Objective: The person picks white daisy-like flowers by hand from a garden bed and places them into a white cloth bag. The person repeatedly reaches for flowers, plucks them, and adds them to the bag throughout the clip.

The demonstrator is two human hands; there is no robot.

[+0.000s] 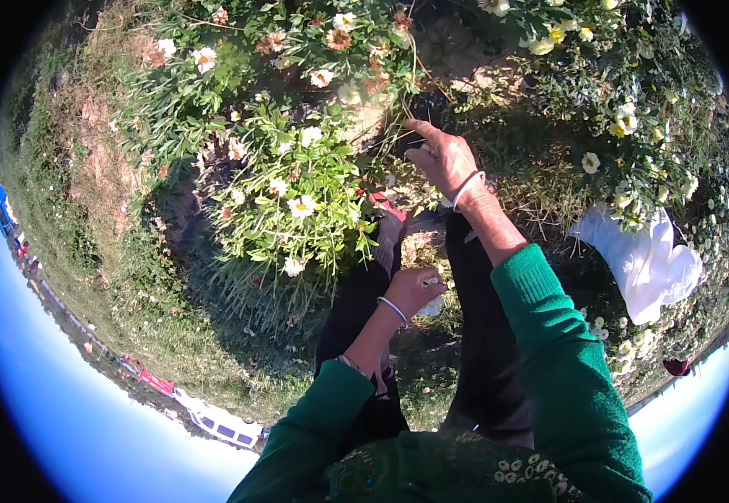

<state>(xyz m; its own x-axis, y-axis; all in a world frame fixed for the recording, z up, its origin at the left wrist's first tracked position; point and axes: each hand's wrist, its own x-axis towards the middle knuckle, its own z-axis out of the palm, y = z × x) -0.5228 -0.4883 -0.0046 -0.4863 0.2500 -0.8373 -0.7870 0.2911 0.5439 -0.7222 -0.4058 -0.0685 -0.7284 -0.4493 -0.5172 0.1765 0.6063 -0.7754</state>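
Observation:
My left hand [413, 292], with a bangle at the wrist, is curled around white flowers [430, 306]; part of a bloom sticks out below the fingers. It is low in front of my dark trousers. My right hand [443, 157] reaches farther forward, its index finger stretched out near thin dry stems [410, 113]. Something small and pale shows between its curled fingers, but I cannot tell what it is. A leafy plant with white blooms [301, 206] grows just left of my legs.
A white cloth or sack [644, 264] lies among the flowering plants at the right. More plants with white and browned blooms [339, 39] stand ahead. Grass and bare soil [97, 151] stretch along the left. A white vehicle [220, 421] is far off at the lower left.

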